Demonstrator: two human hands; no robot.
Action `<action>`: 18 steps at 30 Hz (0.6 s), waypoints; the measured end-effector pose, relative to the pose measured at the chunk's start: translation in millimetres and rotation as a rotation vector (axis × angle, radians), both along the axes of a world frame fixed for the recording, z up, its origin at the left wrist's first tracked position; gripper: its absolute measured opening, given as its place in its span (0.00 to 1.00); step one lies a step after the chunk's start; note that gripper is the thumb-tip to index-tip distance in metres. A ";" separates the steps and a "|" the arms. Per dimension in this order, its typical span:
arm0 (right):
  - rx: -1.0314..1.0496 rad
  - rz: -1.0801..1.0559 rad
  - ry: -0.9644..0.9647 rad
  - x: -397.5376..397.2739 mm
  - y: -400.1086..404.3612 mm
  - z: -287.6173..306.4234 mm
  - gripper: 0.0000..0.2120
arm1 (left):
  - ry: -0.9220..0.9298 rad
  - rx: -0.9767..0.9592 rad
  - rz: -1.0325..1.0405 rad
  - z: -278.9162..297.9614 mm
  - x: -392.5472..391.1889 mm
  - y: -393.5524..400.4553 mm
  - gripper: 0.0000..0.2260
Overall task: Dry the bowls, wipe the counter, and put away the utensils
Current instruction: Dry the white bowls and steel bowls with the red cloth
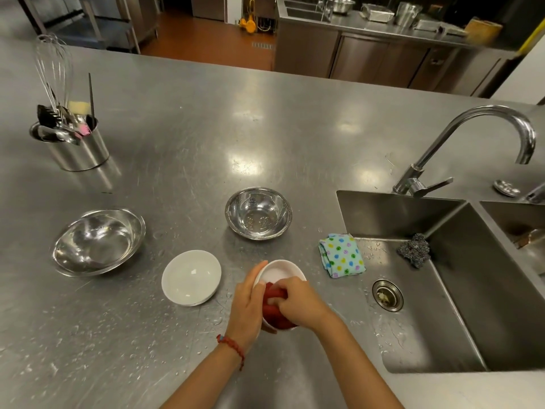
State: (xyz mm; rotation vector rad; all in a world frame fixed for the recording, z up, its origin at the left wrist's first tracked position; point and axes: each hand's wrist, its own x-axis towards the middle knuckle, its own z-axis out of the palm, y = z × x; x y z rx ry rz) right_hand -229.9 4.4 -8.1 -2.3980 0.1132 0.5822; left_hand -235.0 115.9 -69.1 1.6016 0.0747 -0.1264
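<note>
My left hand [249, 302] grips the left rim of a small white bowl [280, 271], tilted toward me above the steel counter [182, 160]. My right hand [300, 302] presses a red cloth [272, 305] into that bowl. A second white bowl [191, 277] sits empty to the left. Two steel bowls stand on the counter: a larger one [98, 242] at the left and a smaller one [258, 213] with water drops behind my hands. A steel utensil holder [78, 149] at the far left holds a whisk, tongs and other tools.
A folded dotted cloth [342, 255] lies at the sink's edge. The sink [442, 290] with a drain, a steel scourer [414, 250] and a curved tap [483, 134] is at the right. Water droplets cover the counter near me.
</note>
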 end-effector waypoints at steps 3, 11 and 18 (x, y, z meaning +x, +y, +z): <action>0.284 -0.058 -0.083 -4.1 -5.8 -6.4 0.11 | 0.009 -0.030 -0.022 5.6 2.1 -0.4 0.15; 0.619 -0.462 -0.311 -16.8 -26.9 -10.9 0.13 | 0.193 -0.153 0.049 -7.3 -1.6 3.5 0.12; 0.630 -0.657 -0.337 -24.5 -48.4 -25.6 0.13 | 0.349 -0.127 0.089 -14.3 5.5 -4.0 0.10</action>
